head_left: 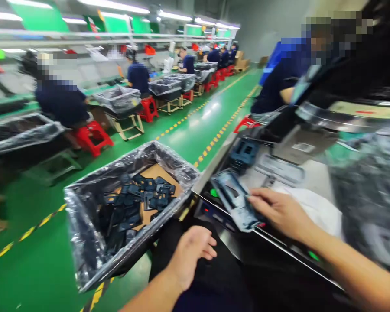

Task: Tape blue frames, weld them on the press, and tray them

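Stools of red plastic (93,138) stand at your left on the glossy green floor (195,123), beside seated co-workers (138,78) in dark blue shirts. Next comes a rectangular bin (130,264), lined with wrinkled clear film (74,242); inside, many flat dark plastic parts (128,195) with cut-out windows lie heaped over brown cardboard (154,170). Your left hand (193,249) is loosely open, fingers half curled, above your dark-clothed lap. Apart from it, a shiny grey-blue rectangular frame (241,209) is tilted at the edge of the workbench (211,167) and hides part of the front panel (217,217). Your right hand (279,212) pinches its right side between thumb and fingers. Behind this frame lies one dark moulded part (243,151) with square openings. Farther right, a white label (303,147) is too blurred to read, and crumpled transparent plastic (370,186) crowds the bench.
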`<state>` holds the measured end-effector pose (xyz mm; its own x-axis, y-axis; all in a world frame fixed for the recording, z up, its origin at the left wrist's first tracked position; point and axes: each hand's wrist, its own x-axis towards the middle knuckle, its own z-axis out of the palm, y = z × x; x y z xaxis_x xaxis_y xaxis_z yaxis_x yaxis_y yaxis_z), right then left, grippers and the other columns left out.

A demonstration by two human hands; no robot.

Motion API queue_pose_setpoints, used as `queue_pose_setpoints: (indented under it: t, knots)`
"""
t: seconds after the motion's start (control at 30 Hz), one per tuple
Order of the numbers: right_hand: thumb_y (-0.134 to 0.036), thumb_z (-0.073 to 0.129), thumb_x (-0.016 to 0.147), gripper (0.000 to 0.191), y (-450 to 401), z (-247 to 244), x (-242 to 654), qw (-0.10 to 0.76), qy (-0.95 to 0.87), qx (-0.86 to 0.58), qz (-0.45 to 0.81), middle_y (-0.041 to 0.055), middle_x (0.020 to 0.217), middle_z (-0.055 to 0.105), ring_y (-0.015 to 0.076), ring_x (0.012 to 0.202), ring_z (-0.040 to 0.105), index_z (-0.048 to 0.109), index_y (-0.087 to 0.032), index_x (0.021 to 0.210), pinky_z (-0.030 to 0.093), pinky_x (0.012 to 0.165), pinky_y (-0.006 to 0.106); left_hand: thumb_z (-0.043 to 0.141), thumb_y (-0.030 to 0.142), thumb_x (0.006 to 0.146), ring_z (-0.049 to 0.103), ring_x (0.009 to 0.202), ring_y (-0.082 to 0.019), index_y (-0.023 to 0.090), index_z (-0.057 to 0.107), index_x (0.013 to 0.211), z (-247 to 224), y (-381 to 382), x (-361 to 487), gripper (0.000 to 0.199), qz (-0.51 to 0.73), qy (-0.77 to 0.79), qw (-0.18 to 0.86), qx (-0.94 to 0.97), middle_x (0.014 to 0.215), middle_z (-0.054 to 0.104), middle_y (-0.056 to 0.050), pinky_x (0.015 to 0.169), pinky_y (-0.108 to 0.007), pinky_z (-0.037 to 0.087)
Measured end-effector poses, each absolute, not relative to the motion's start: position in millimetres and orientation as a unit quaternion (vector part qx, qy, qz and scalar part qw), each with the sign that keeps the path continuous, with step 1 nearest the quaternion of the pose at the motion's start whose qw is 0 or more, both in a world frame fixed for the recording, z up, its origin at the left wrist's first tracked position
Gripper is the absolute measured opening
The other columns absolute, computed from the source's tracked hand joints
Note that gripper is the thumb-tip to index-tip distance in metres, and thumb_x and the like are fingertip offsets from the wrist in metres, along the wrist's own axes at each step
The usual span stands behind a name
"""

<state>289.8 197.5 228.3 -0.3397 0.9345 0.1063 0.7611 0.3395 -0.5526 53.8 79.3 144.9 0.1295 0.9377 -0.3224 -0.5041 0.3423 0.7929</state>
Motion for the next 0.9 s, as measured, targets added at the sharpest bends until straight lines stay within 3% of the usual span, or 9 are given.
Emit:
queue_pose_setpoints:
  t: [0.07,0.2,0.4,0.7,0.9]
  knots:
    - [-0.040,0.041,0.094,0.032,168.6,222.4,272.0,0.159,-0.819,-0.473,0.283,0.0033,0.084,0.072,0.0152,0.070,0.063,0.067,-0.021,0.100,0.049,0.065,0.026,0.062,0.055,0.081,0.063,0.074,-0.016,0.015,0.062,0.102,138.6,82.8,46.8,0.046,0.509,0.439,0.714,0.198,0.095,0.067,-0.009,0.065,-0.027,0.048]
    - [-0.031,0.041,0.096,0.031,135.8,194.7,266.2,0.102,-0.860,-0.414,0.282,0.0072,0.096,0.071,0.0167,0.084,0.064,0.066,-0.017,0.106,0.048,0.076,0.027,0.052,0.057,0.087,0.064,0.079,-0.019,0.016,0.060,0.106,126.9,91.2,35.4,0.046,0.473,0.410,0.761,0.173,0.095,0.068,-0.008,0.068,-0.030,0.050]
    - [-0.033,0.041,0.098,0.033,111.1,168.1,275.5,0.104,-0.861,-0.407,0.286,0.0085,0.096,0.067,0.0159,0.086,0.062,0.064,-0.016,0.116,0.048,0.078,0.026,0.065,0.047,0.082,0.067,0.078,-0.020,0.015,0.062,0.102,116.2,86.4,38.0,0.038,0.370,0.465,0.763,0.255,0.099,0.070,-0.009,0.068,-0.031,0.052]
    - [-0.032,0.046,0.096,0.031,104.6,153.7,276.4,0.141,-0.836,-0.451,0.278,0.0091,0.095,0.066,0.0161,0.086,0.062,0.065,-0.014,0.112,0.049,0.079,0.027,0.067,0.047,0.080,0.069,0.084,-0.022,0.014,0.062,0.103,113.8,84.8,42.3,0.040,0.305,0.501,0.767,0.262,0.103,0.071,-0.010,0.073,-0.030,0.054]
    - [-0.033,0.053,0.093,0.030,77.0,152.5,317.6,0.111,-0.797,-0.546,0.232,0.0091,0.098,0.068,0.0169,0.088,0.062,0.065,-0.014,0.113,0.048,0.080,0.026,0.081,0.047,0.064,0.069,0.094,-0.026,0.016,0.064,0.105,96.3,78.5,32.3,0.054,0.303,0.557,0.744,0.208,0.106,0.072,-0.009,0.078,-0.031,0.058]
